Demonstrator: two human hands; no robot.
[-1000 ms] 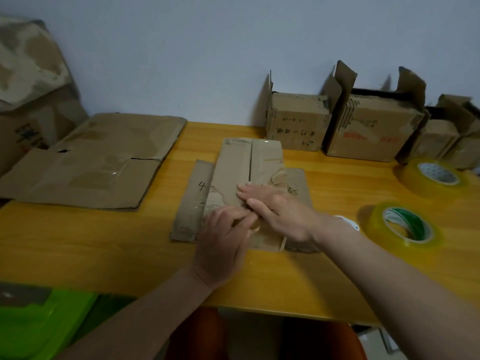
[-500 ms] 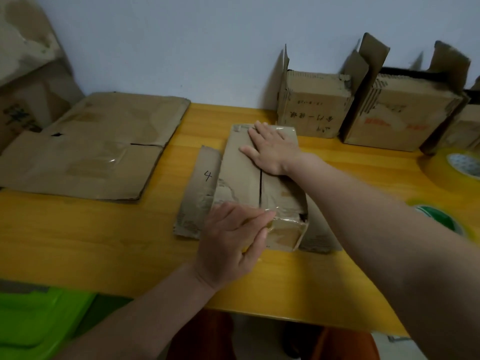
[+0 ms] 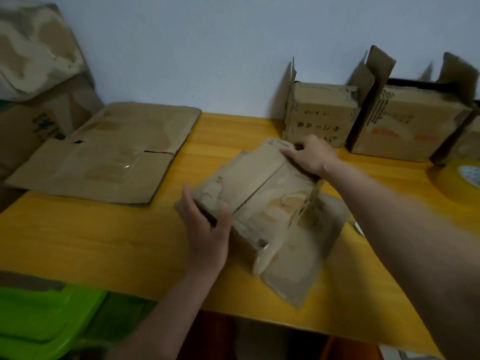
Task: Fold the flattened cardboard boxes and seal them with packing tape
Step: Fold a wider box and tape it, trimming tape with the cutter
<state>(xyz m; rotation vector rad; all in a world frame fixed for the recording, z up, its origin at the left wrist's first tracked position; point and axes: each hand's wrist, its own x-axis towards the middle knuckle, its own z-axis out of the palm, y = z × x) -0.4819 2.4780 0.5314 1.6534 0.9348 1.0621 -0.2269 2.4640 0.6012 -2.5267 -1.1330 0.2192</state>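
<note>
Our left hand [image 3: 205, 229] gripping the box's [image 3: 262, 193] near corner, our right hand [image 3: 309, 157] curled over its far end, box tilted between both hands on the table [image 3: 104, 240], tape roll [image 3: 459, 178] right of our right arm.

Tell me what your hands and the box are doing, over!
Left hand grips box near corner. Right hand grips far end. Box turned askew on yellow table. Nothing blocking.
</note>
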